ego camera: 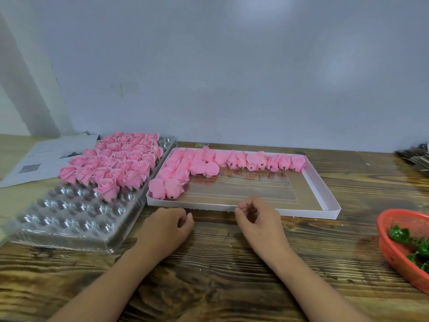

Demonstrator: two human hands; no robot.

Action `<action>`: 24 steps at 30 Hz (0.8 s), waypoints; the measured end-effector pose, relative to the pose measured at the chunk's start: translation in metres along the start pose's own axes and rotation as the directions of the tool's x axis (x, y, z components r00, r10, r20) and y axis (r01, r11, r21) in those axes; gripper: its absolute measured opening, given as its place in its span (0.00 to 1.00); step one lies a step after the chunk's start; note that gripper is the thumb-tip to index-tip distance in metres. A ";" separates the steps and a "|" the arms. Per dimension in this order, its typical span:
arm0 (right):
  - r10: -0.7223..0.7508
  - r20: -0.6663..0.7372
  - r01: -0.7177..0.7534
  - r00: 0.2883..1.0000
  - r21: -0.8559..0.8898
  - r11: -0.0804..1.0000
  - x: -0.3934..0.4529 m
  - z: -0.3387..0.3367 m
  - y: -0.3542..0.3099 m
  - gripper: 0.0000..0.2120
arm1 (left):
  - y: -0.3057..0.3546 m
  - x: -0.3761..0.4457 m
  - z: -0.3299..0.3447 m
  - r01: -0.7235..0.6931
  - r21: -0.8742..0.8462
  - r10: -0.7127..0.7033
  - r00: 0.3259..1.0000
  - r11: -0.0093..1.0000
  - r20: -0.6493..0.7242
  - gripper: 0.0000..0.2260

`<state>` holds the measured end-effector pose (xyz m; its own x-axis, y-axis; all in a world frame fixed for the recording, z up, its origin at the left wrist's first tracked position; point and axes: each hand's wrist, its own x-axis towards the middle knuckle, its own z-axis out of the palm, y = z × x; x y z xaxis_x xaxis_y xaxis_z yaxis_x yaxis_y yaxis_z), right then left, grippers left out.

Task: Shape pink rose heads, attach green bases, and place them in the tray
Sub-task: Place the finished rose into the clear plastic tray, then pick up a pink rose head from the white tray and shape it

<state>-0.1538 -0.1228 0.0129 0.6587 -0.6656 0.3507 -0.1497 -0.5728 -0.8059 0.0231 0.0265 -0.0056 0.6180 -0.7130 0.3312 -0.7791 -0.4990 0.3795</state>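
Observation:
My left hand [167,226] and my right hand [257,217] rest on the wooden table, fingers loosely curled, holding nothing that I can see. Just beyond them lies a shallow white box tray [323,182] with several pink rose heads [253,160] lined along its far edge and left end. To its left a clear plastic cell tray [69,219] carries several opened pink roses with green bases [120,163] in its far half. Green bases [399,234] lie in a red basket [387,231] at the right edge.
Printed paper sheets [46,159] lie at the far left beside the cell tray. A dark stack of flat pieces [414,156] sits at the far right. A pale wall stands right behind the table. Bare wood [220,263] shows between my forearms.

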 end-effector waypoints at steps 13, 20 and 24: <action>0.138 0.339 -0.023 0.931 -0.321 0.947 0.073 0.060 -0.055 0.08 | 0.001 0.001 0.005 -0.039 0.157 0.026 0.996 0.987 0.084 0.21; 0.338 0.389 -0.264 0.857 -0.232 0.936 0.101 0.111 -0.064 0.11 | -0.002 0.000 0.006 -0.082 0.104 0.074 0.994 0.991 0.082 0.22; 0.361 0.311 -0.304 0.879 -0.216 0.928 0.102 0.127 -0.062 0.11 | -0.004 0.001 0.009 -0.114 0.097 0.106 0.991 0.989 0.078 0.20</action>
<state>0.0162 -0.0942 0.0383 0.7546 -0.6430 -0.1308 -0.4986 -0.4323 -0.7514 0.0261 0.0237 -0.0147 0.5217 -0.7980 0.3016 -0.8507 -0.4603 0.2537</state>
